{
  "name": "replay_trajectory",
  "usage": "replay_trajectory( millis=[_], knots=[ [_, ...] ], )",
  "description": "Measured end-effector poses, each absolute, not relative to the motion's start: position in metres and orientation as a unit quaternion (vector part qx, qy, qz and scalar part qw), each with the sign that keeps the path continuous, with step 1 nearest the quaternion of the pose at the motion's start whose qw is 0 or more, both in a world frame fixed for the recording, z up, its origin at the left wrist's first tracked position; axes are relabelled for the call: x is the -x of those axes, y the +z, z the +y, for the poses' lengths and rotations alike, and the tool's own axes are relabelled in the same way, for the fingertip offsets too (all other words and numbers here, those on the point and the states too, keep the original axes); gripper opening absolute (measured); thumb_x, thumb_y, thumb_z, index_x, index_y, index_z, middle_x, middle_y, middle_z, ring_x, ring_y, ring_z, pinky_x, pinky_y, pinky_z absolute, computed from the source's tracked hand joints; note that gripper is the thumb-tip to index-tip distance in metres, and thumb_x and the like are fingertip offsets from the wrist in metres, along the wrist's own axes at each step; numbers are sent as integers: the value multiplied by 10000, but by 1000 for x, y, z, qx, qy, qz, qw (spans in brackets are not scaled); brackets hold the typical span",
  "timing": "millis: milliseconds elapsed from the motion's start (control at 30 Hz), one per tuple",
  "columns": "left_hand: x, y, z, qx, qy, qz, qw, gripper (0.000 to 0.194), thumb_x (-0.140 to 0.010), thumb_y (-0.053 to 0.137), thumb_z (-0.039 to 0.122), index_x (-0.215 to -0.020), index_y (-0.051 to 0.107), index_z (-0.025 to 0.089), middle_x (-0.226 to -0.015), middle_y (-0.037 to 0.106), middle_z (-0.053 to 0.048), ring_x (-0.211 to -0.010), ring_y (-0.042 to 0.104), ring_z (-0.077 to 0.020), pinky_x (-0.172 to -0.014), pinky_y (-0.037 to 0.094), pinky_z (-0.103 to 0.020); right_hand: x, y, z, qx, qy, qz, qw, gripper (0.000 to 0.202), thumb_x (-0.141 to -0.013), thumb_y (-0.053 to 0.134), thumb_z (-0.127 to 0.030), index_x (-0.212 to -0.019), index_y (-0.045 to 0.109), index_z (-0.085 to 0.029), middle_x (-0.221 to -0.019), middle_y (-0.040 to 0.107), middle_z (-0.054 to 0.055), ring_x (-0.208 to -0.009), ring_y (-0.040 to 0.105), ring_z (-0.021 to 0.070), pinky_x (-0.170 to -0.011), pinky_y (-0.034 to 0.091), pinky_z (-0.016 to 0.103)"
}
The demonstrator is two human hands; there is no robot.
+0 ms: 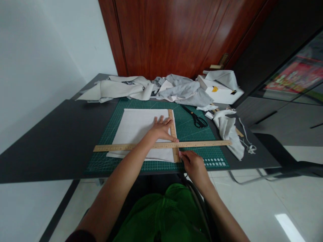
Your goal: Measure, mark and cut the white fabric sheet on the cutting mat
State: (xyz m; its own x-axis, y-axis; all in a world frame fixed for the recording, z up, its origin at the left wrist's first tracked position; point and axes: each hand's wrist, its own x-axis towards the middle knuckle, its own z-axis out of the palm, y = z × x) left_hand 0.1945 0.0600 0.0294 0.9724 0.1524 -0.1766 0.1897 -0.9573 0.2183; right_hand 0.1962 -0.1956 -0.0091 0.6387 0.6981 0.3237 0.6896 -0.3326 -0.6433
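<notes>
A folded piece of white cloth (138, 126) lies on a green cutting mat (194, 132). My left hand (163, 129) is spread out flat, its fingers pressing on a short wooden ruler (176, 155) that runs along the cloth's right edge. Across cloth and mat, crossing the short ruler, lies a long wooden ruler (202, 144); my left thumb is just above it. Just right of the short ruler's near end, my right hand (194, 165) pinches a small pink piece (180, 154) that looks like tailor's chalk, mostly hidden by the fingers.
Black scissors (196, 119) rest on the mat's upper right. Crumpled white fabric (126, 88) and grey fabric (185, 90) line the table's back edge, beside a white box (219, 92). A whitish cloth piece with cords (227, 129) lies right. A black chair (282, 161) stands beyond the table (50, 141).
</notes>
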Motion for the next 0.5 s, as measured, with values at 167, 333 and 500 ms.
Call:
replay_trajectory(
  millis=[167,333,500],
  knots=[
    [-195,31,60,-985,-88,92,118,1386,-628,529,995,-1693,79,230,-1757,24,-54,-1590,-82,-468,-1250,-93,-665,-193,-8,-201,819,12,-430,379,193,-985,566,-201,-920,748,-211,-900,773,82,-831,729,238,-772,523,323],
    [-193,33,58,-985,-89,91,114,1392,-630,520,995,-1693,75,214,-1757,21,-58,-1591,-84,-463,-1248,-82,-672,-187,-6,-207,820,17,-435,372,214,-996,552,-209,-903,745,-214,-877,763,80,-817,724,232,-764,522,318],
    [-193,34,58,-985,-89,91,115,1378,-642,520,986,-1693,71,215,-1758,32,-58,-1588,-83,-471,-1247,-80,-674,-181,-5,-213,819,25,-442,364,229,-999,536,-191,-889,735,-217,-864,755,69,-813,722,218,-760,509,306]
  ],
)
